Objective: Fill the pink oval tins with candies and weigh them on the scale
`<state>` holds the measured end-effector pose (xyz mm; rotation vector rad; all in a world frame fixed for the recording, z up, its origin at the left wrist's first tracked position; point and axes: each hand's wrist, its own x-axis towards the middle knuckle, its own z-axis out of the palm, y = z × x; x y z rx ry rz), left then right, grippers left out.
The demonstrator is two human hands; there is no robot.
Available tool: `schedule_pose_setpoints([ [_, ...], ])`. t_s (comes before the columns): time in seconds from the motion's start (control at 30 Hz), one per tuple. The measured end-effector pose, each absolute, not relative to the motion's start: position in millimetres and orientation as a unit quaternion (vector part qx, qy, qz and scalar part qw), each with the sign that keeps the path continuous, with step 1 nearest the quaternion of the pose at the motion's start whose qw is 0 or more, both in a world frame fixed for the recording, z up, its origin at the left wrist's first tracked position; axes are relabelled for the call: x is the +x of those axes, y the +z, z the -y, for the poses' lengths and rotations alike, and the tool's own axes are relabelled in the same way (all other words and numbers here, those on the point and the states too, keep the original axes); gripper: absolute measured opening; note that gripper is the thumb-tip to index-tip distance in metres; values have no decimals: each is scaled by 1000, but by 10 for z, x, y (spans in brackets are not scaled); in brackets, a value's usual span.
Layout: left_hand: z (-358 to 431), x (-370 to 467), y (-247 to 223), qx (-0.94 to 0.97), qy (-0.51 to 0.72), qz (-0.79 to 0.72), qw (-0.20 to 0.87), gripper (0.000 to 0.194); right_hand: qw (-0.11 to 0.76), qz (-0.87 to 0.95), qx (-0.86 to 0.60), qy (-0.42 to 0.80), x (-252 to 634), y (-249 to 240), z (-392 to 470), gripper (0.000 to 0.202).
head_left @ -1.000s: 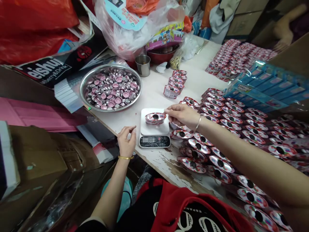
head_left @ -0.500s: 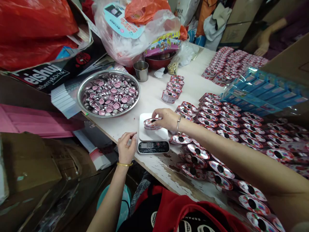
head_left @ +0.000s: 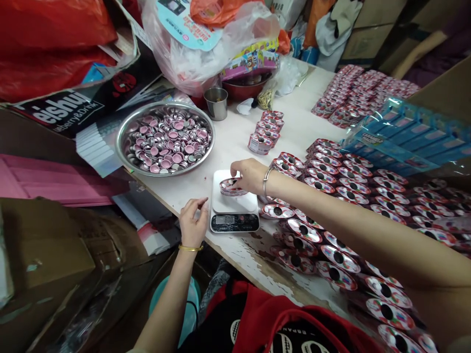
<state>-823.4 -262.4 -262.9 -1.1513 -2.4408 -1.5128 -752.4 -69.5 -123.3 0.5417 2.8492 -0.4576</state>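
Note:
A small oval red-and-white printed box with a hole in its top sits on the white plate of a digital scale. The fingers of my right hand are closed on this box at its top and right end, hiding part of it. The scale's display seems to read 80.0. My left hand is half-curled beside the scale's left edge at the table's rim, its fingers apart and nothing in them.
A steel bowl full of small pink-and-silver caps stands left of the scale. Several rows of similar oval boxes fill the right side. A short row of boxes, a metal cup and blue packages stand farther back. Another person's arm shows top right.
The view has shifted slightly. My right hand stays at the box on the scale, its fingers a little changed over the top. My left hand has hardly moved.

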Motion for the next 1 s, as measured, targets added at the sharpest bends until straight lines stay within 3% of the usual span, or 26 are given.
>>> schedule_pose_setpoints([
  [0.23,2503,-8181,-2533,-380,-497,778,53,22,98,-957,189,-195,-7533,-1229,705,23],
  [0.37,2522,-8206,-2517,-383,-494,779,54,22,17,-940,206,-271,-7503,-1226,638,13],
  [0.47,2578,-8228,-2528,-374,-492,784,57,23,-28,-854,265,-447,-7390,-1251,489,17],
  [0.57,2629,-8245,-2550,-363,-488,791,62,24,-38,-656,347,-670,-7196,-1296,309,23],
  [0.63,2645,-8248,-2563,-360,-490,791,70,25,-71,-527,396,-748,-7047,-1329,226,22],
  [0.8,2620,-8224,-2535,-379,-487,781,99,28,-136,-387,455,-791,-6733,-1399,268,14],
  [1.0,2502,-8200,-2405,-461,-398,781,135,37,-52,-499,388,-773,-6616,-1447,451,8],
])
